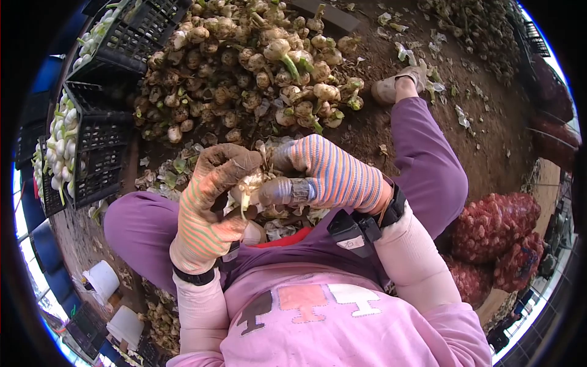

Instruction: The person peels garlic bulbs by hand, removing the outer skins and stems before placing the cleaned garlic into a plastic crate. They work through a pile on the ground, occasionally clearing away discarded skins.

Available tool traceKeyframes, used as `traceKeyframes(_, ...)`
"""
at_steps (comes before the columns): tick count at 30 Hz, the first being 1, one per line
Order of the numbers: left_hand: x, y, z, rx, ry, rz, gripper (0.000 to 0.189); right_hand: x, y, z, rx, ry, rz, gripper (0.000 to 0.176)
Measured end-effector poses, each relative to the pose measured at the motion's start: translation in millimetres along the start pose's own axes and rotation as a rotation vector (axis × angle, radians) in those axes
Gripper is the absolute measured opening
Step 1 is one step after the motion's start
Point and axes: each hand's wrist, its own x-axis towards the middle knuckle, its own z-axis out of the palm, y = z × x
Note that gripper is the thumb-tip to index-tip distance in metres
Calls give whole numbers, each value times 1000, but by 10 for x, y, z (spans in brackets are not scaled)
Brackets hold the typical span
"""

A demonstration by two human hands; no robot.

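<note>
**Cleaning up a garlic bulb with gloves on: what's working for us**

We're holding the garlic bulb just above our lap, between both gloved hands. The left hand is clenching around it from below and behind. The right hand is pinching at its top and side, with the dirty thumb pressing right against the skin.

Best guess at doing this bit well: we're letting the left hand do the holding and the right hand do the peeling. It seems smarter to be catching just the loose outer skin with the thumb than digging into the cloves. Turning the bulb a little in the left fist should bring up fresh skin without loosening the grip.

The bulb itself is looking pale and papery, with a short yellow-green stalk hanging down. Most of it is hiding behind the fingers, so we can't tell how clean it is.

Torn skins are lying on our lap just below the hands. Past our knees, a big pile of muddy garlic is sitting on the dirt floor. Black crates of whiter bulbs are standing to the left. Red mesh sacks are resting on the right, and white buckets are sitting down by our left side.
</note>
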Motion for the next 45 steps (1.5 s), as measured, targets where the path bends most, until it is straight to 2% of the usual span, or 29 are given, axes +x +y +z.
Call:
traceKeyframes(3,2,-32,29,-57,62,-23,58,-9,24,44,137,51,-49,40)
traceKeyframes(5,-13,-45,19,-19,66,-7,64,-41,-44,28,304,28,145,36)
traceKeyframes(6,-6,-26,14,-17,66,-5,64,-36,-2,53,303,28,143,36)
traceKeyframes(8,15,24,7,-623,68,-76,71,4,95,129,508,207,229,34)
traceKeyframes(9,-20,21,-4,-660,93,-56,76,24,56,163,535,347,190,33)
traceKeyframes(10,-15,37,9,-660,94,-56,76,24,65,156,535,347,190,33)
traceKeyframes(13,2,46,24,-249,132,-49,69,5,55,149,448,237,75,38)
traceKeyframes(16,10,15,31,-106,54,-21,63,-1,-6,156,293,152,75,43)
traceKeyframes(18,7,18,42,-127,23,-24,59,-7,9,155,321,160,56,46)
traceKeyframes(20,6,43,21,-121,13,-114,59,-9,22,109,214,65,63,48)
traceKeyframes(21,-1,40,6,-121,13,-114,59,-7,78,154,248,100,-74,47)
traceKeyframes(22,-10,35,-13,-213,1,-126,60,-15,82,124,248,101,-74,47)
traceKeyframes(24,-13,16,-16,-303,-13,-139,60,-29,65,42,-46,-18,32,45)
traceKeyframes(26,3,-14,0,-645,-73,-90,62,-38,51,88,87,1,18,42)
traceKeyframes(27,19,-15,24,-642,-74,-87,62,-33,39,110,217,21,3,40)
traceKeyframes(29,58,-18,93,-214,-7,34,68,10,-6,148,203,70,-58,38)
traceKeyframes(30,55,-25,96,-213,-8,38,68,35,-58,150,191,116,-115,36)
traceKeyframes(31,46,-30,98,-351,108,-59,71,-2,-141,39,112,-47,96,22)
traceKeyframes(32,51,-41,96,-487,222,-156,74,11,-96,78,109,-44,92,22)
traceKeyframes(34,68,-111,84,-643,243,27,72,52,126,237,466,320,-61,27)
traceKeyframes(36,73,1,37,-797,221,-47,76,101,197,198,757,378,-13,35)
traceKeyframes(37,59,-29,-21,-868,131,-60,81,85,196,205,753,431,0,35)
traceKeyframes(38,76,2,40,-878,143,-60,80,76,139,209,746,485,15,35)
traceKeyframes(40,65,-1,170,-520,240,-25,68,137,64,282,783,518,-57,37)
traceKeyframes(41,66,-21,181,-525,227,-28,68,173,43,317,814,552,-123,40)
traceKeyframes(42,66,-47,187,-696,240,-139,62,239,109,340,761,499,-199,48)
traceKeyframes(43,74,-64,207,-866,253,-255,57,280,130,434,922,470,-267,51)
traceKeyframes(44,165,-70,279,-1392,-20,-427,48,292,113,494,1082,437,-337,54)
traceKeyframes(45,93,-122,319,-912,-16,-301,52,233,175,474,914,485,-134,55)
